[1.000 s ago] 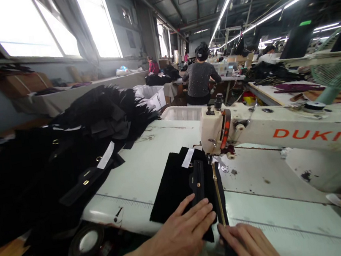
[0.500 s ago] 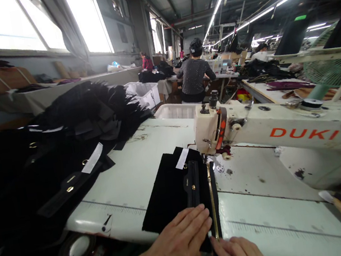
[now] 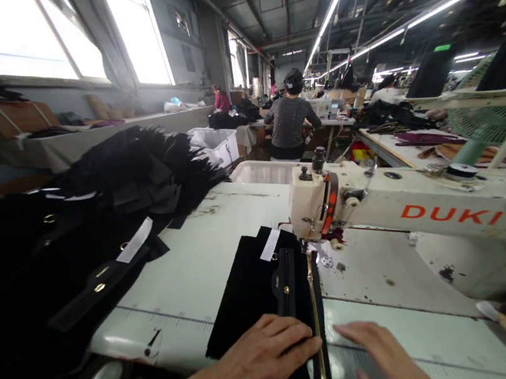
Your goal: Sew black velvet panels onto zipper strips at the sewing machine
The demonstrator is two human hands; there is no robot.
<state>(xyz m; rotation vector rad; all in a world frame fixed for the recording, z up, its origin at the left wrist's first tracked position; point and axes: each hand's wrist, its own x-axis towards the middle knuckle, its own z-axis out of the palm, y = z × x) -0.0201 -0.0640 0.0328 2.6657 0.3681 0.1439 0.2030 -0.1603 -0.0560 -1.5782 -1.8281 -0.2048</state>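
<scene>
A black fabric piece (image 3: pixel 235 293) lies on the sewing machine table with its upper right edge under the needle area. A gold-toothed zipper (image 3: pixel 315 313) runs along its right side, and a black strap with gold hardware (image 3: pixel 285 283) and a white strip (image 3: pixel 269 244) sit on it. My left hand (image 3: pixel 271 354) rests flat on the fabric, fingers stretched out, fingertips at the zipper's left edge. Just right of the zipper, my right hand (image 3: pixel 385 353) hovers above the table, fingers apart and nothing in them.
The sewing machine (image 3: pixel 407 204) spans the right side. Black fabric pieces (image 3: pixel 122 177) are heaped on the left. Behind the table stands a white plastic bin (image 3: pixel 264 170); a co-worker (image 3: pixel 290 117) sits beyond it. A green fan (image 3: pixel 484 117) is at the right.
My right hand has let go of the zipper's near end and moved right, its fingers spreading. My left hand stays on the fabric, its fingertips now closer to the zipper.
</scene>
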